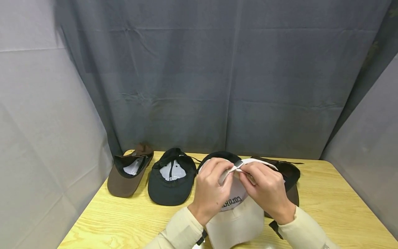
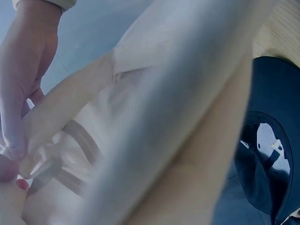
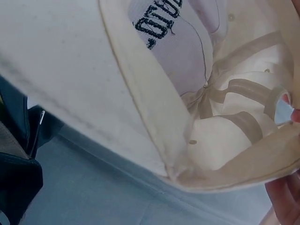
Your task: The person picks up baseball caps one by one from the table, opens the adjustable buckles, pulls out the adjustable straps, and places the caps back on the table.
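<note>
In the head view a cream baseball cap point(image 1: 235, 226) hangs upside down between my hands, its brim toward me. My left hand point(image 1: 211, 190) pinches the back strap beside a small metal buckle point(image 1: 238, 164). From the other side, my right hand point(image 1: 268, 186) pinches the same strap close to the buckle, and a loose white strap end point(image 1: 260, 161) sticks out to the right. Dark stitched lettering point(image 3: 159, 21) shows inside the crown in the right wrist view. In the left wrist view the cap's blurred brim point(image 2: 164, 112) crosses the picture and hides part of the work.
A brown cap point(image 1: 124, 183) and a black cap point(image 1: 169, 193) lie upturned on the wooden table point(image 1: 118, 224) at left. Behind my hands is another black cap point(image 1: 224, 155); a dark cap point(image 1: 290, 176) lies partly hidden at right. Grey curtains point(image 1: 186, 76) enclose the table.
</note>
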Available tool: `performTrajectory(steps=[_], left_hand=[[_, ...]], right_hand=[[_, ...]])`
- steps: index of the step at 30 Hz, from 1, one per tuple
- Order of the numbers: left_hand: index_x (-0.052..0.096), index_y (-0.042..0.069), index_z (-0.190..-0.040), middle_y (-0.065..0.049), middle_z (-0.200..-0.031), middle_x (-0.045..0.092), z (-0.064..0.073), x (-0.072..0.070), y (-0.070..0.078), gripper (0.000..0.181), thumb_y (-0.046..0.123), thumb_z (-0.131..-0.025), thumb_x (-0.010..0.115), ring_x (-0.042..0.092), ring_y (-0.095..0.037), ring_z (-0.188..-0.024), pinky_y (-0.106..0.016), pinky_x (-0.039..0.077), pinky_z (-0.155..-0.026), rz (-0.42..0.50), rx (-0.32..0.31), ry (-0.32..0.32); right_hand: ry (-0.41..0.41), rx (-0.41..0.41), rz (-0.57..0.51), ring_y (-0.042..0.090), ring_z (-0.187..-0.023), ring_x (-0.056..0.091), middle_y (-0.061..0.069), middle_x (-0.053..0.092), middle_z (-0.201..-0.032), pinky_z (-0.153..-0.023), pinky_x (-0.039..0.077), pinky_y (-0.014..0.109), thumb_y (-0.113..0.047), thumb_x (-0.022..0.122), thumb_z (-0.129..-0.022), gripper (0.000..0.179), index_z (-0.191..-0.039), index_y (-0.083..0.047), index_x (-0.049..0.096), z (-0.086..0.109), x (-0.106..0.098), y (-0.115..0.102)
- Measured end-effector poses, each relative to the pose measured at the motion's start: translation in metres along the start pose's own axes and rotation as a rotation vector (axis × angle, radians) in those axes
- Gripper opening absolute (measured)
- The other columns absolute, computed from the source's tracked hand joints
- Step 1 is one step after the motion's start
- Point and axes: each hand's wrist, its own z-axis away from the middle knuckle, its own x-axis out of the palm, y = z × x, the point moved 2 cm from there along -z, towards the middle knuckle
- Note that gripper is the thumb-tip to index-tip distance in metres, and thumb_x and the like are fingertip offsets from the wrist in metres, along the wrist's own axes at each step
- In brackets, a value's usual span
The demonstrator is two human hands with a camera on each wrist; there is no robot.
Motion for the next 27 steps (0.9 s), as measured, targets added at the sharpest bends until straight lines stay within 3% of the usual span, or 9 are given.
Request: performTrajectory(steps=[8, 16, 27], left_hand=[[0.073, 0.013, -0.092, 0.002, -0.091, 0.068, 0.0008, -0.0012, -0.0021, 0.012, 0.005, -0.082, 0.074, 0.064, -0.013, -0.085, -0.023, 0.053, -0.079, -0.029, 0.004, -0.007], [0.074, 0.012, -0.09, 0.002, -0.089, 0.069, -0.0005, -0.0034, -0.0005, 0.012, 0.004, -0.081, 0.075, 0.063, -0.013, -0.084, -0.022, 0.052, -0.078, -0.03, 0.012, 0.009], [0.075, 0.013, -0.093, 0.002, -0.091, 0.069, -0.0004, -0.0032, 0.0001, 0.014, 0.004, -0.083, 0.073, 0.065, -0.013, -0.086, -0.021, 0.053, -0.082, -0.047, 0.001, -0.007]], right_hand=[[-0.009, -0.003, -0.009, 0.014, -0.068, 0.068, 0.002, 0.071, -0.078, -0.062, 0.054, 0.031, -0.028, 0.054, -0.1, 0.033, -0.08, -0.007, 0.069, -0.0004, 0.0004, -0.0012], [0.019, 0.025, -0.01, 0.01, -0.059, 0.058, 0.0, 0.067, -0.072, -0.055, 0.049, 0.027, -0.028, 0.049, -0.101, 0.038, -0.077, -0.006, 0.068, -0.0034, -0.0002, -0.0006], [0.009, 0.017, -0.013, 0.011, -0.062, 0.061, 0.001, 0.069, -0.075, -0.057, 0.051, 0.028, -0.026, 0.053, -0.099, 0.032, -0.079, -0.007, 0.069, -0.0017, 0.0004, -0.0024]])
